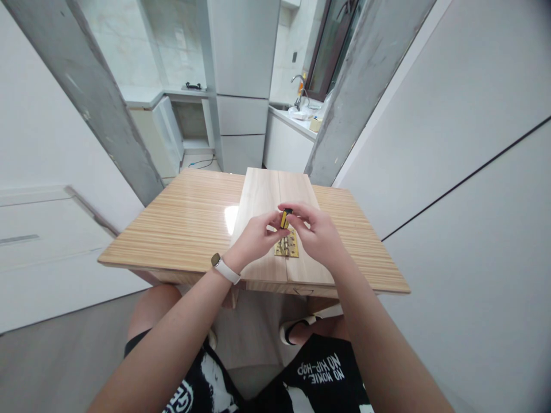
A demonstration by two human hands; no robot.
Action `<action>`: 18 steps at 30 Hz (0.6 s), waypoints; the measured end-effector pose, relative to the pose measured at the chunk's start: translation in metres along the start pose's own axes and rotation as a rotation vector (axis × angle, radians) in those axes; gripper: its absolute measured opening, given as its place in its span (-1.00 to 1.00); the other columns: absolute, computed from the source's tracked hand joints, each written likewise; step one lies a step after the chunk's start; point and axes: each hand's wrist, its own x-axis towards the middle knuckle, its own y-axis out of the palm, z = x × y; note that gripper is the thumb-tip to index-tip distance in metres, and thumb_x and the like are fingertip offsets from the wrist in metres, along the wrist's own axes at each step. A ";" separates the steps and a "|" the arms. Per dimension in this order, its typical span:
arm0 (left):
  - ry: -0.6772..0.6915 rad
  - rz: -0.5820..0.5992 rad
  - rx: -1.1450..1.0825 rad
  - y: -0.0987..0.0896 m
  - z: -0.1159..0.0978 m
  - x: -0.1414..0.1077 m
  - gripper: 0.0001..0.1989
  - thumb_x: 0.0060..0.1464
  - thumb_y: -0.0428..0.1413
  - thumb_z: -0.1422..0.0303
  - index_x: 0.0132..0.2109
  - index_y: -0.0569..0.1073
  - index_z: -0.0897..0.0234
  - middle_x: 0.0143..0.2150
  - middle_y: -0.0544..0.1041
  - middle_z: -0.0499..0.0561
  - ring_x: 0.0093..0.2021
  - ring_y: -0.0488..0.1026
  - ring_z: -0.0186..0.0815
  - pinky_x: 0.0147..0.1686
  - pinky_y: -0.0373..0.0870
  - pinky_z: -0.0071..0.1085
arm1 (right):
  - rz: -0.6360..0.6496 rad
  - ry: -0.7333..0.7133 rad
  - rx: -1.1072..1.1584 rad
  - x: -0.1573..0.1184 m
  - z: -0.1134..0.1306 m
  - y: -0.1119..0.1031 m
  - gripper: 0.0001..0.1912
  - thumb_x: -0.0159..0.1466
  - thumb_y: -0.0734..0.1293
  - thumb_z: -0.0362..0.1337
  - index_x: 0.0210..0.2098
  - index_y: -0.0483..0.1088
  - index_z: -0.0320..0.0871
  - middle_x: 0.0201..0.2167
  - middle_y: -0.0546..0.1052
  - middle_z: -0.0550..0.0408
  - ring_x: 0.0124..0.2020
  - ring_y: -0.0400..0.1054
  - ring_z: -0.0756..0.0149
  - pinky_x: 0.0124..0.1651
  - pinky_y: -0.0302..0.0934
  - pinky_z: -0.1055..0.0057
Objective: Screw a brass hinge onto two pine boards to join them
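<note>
Between both hands, above the boards, is a small black and yellow object (284,218). My left hand (259,234) pinches it from the left side, fingers closed on it. From the right, my right hand (313,229) holds the same object between thumb and fingers. Just below the hands a brass hinge (286,245) lies across the seam of two pale wooden boards (264,195). The fingers partly hide the hinge's upper edge and the small object.
The boards rest on a striped wooden table (189,218) whose front edge is near my knees. Beyond it stand a grey cabinet (243,109) and a counter with a sink and faucet (298,97). White walls flank both sides.
</note>
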 end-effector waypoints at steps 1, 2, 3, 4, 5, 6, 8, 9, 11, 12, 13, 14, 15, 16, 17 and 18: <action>0.002 0.008 -0.006 -0.001 0.000 0.000 -0.86 0.25 0.25 0.34 -0.06 0.53 0.25 -0.17 0.60 0.02 -0.11 0.56 -0.24 -0.19 0.58 -0.38 | -0.019 -0.005 -0.010 0.000 0.000 0.001 -0.74 0.42 0.32 -0.29 0.04 0.58 -0.01 0.02 0.68 0.05 0.03 0.58 0.16 0.07 0.45 0.19; 0.001 0.016 -0.009 -0.001 0.000 0.000 -0.85 0.26 0.24 0.34 -0.05 0.53 0.25 -0.15 0.60 0.02 -0.10 0.57 -0.24 -0.18 0.58 -0.38 | -0.040 -0.012 -0.024 0.000 0.001 0.003 -0.75 0.40 0.33 -0.30 0.02 0.58 -0.02 0.00 0.68 0.05 -0.02 0.59 0.17 0.04 0.45 0.20; -0.001 0.023 -0.007 -0.002 -0.001 0.000 -0.84 0.26 0.23 0.34 -0.04 0.53 0.25 -0.14 0.61 0.03 -0.09 0.57 -0.23 -0.18 0.59 -0.38 | -0.061 -0.019 -0.044 -0.001 0.002 0.004 -0.76 0.39 0.35 -0.31 0.01 0.58 -0.03 -0.03 0.68 0.06 -0.06 0.59 0.19 0.01 0.45 0.22; -0.004 0.030 -0.002 -0.002 -0.002 0.000 -0.85 0.27 0.22 0.35 -0.03 0.54 0.25 -0.12 0.62 0.04 -0.09 0.57 -0.23 -0.18 0.59 -0.38 | -0.080 -0.024 -0.069 -0.001 0.003 0.006 -0.77 0.38 0.36 -0.32 0.00 0.57 -0.03 -0.06 0.69 0.07 -0.11 0.59 0.20 -0.02 0.45 0.23; -0.008 0.035 0.005 -0.002 -0.003 -0.001 -0.85 0.28 0.21 0.35 -0.03 0.54 0.25 -0.12 0.62 0.05 -0.08 0.58 -0.23 -0.17 0.59 -0.37 | -0.099 -0.029 -0.096 -0.001 0.004 0.007 -0.78 0.37 0.38 -0.32 -0.01 0.57 -0.03 -0.08 0.69 0.08 -0.15 0.59 0.21 -0.05 0.44 0.25; -0.010 0.038 0.010 -0.002 -0.004 -0.001 -0.85 0.29 0.20 0.35 -0.03 0.55 0.25 -0.11 0.62 0.05 -0.08 0.58 -0.23 -0.16 0.59 -0.37 | -0.115 -0.034 -0.123 -0.001 0.005 0.008 -0.79 0.36 0.39 -0.32 -0.02 0.57 -0.04 -0.10 0.69 0.08 -0.18 0.59 0.22 -0.07 0.44 0.27; -0.012 0.034 0.015 -0.002 -0.005 -0.002 -0.85 0.29 0.20 0.34 -0.02 0.55 0.24 -0.11 0.63 0.05 -0.07 0.59 -0.23 -0.14 0.60 -0.35 | -0.136 -0.047 -0.178 -0.002 0.007 0.009 -0.82 0.35 0.41 -0.31 -0.05 0.56 -0.04 -0.13 0.68 0.09 -0.21 0.57 0.23 -0.11 0.41 0.28; -0.013 0.023 0.015 -0.001 -0.005 -0.002 -0.84 0.29 0.20 0.32 -0.02 0.56 0.24 -0.12 0.63 0.05 -0.08 0.59 -0.23 -0.13 0.61 -0.34 | -0.146 -0.054 -0.205 -0.002 0.007 0.010 -0.84 0.36 0.42 -0.30 -0.07 0.55 -0.04 -0.14 0.68 0.09 -0.21 0.57 0.23 -0.12 0.39 0.29; -0.019 -0.027 0.020 0.001 -0.005 -0.003 -0.83 0.27 0.24 0.28 -0.07 0.55 0.26 -0.14 0.62 0.04 -0.12 0.59 -0.25 -0.13 0.62 -0.34 | -0.162 -0.065 -0.258 -0.003 0.007 0.010 -0.88 0.37 0.42 -0.28 -0.09 0.53 -0.04 -0.17 0.67 0.09 -0.21 0.56 0.21 -0.12 0.36 0.28; -0.024 -0.063 0.023 0.003 -0.005 -0.003 -0.82 0.25 0.26 0.26 -0.09 0.54 0.27 -0.16 0.62 0.04 -0.14 0.59 -0.26 -0.14 0.62 -0.35 | -0.172 -0.068 -0.281 -0.003 0.007 0.011 -0.90 0.37 0.43 -0.27 -0.11 0.52 -0.04 -0.19 0.66 0.09 -0.21 0.55 0.21 -0.12 0.34 0.28; -0.029 -0.098 0.026 0.004 -0.005 -0.004 -0.81 0.23 0.28 0.26 -0.12 0.53 0.27 -0.18 0.61 0.02 -0.16 0.59 -0.27 -0.17 0.61 -0.37 | -0.183 -0.070 -0.300 -0.003 0.007 0.011 -0.92 0.37 0.43 -0.25 -0.13 0.51 -0.05 -0.22 0.65 0.09 -0.21 0.55 0.20 -0.13 0.33 0.28; -0.031 -0.129 0.029 0.006 -0.005 -0.004 -0.81 0.22 0.29 0.26 -0.14 0.52 0.27 -0.21 0.61 0.01 -0.18 0.59 -0.28 -0.19 0.61 -0.39 | -0.192 -0.070 -0.316 -0.003 0.007 0.012 -0.92 0.38 0.43 -0.23 -0.15 0.49 -0.05 -0.24 0.63 0.10 -0.22 0.54 0.20 -0.14 0.31 0.28; -0.032 -0.153 0.031 0.008 -0.006 -0.004 -0.82 0.21 0.30 0.28 -0.15 0.52 0.28 -0.22 0.60 0.00 -0.19 0.59 -0.29 -0.22 0.60 -0.41 | -0.197 -0.068 -0.329 -0.003 0.007 0.012 -0.92 0.38 0.43 -0.22 -0.17 0.47 -0.06 -0.26 0.62 0.10 -0.22 0.53 0.20 -0.15 0.30 0.28; -0.030 -0.171 0.033 0.010 -0.007 -0.004 -0.85 0.21 0.29 0.31 -0.16 0.52 0.28 -0.23 0.60 -0.01 -0.20 0.58 -0.30 -0.25 0.58 -0.43 | -0.200 -0.065 -0.341 -0.003 0.007 0.013 -0.90 0.38 0.43 -0.20 -0.20 0.45 -0.06 -0.27 0.60 0.10 -0.23 0.52 0.20 -0.16 0.29 0.29; -0.025 -0.185 0.035 0.012 -0.008 -0.004 -0.88 0.21 0.28 0.33 -0.17 0.52 0.28 -0.24 0.59 -0.01 -0.21 0.58 -0.30 -0.26 0.57 -0.45 | -0.201 -0.062 -0.353 -0.003 0.008 0.015 -0.87 0.39 0.43 -0.18 -0.22 0.43 -0.06 -0.29 0.59 0.10 -0.24 0.51 0.20 -0.17 0.28 0.29; -0.019 -0.194 0.037 0.013 -0.009 -0.004 -0.91 0.22 0.26 0.37 -0.18 0.52 0.28 -0.25 0.60 -0.01 -0.22 0.57 -0.31 -0.27 0.56 -0.46 | -0.202 -0.057 -0.366 -0.002 0.008 0.016 -0.84 0.39 0.42 -0.16 -0.25 0.41 -0.06 -0.29 0.57 0.10 -0.25 0.50 0.20 -0.18 0.26 0.29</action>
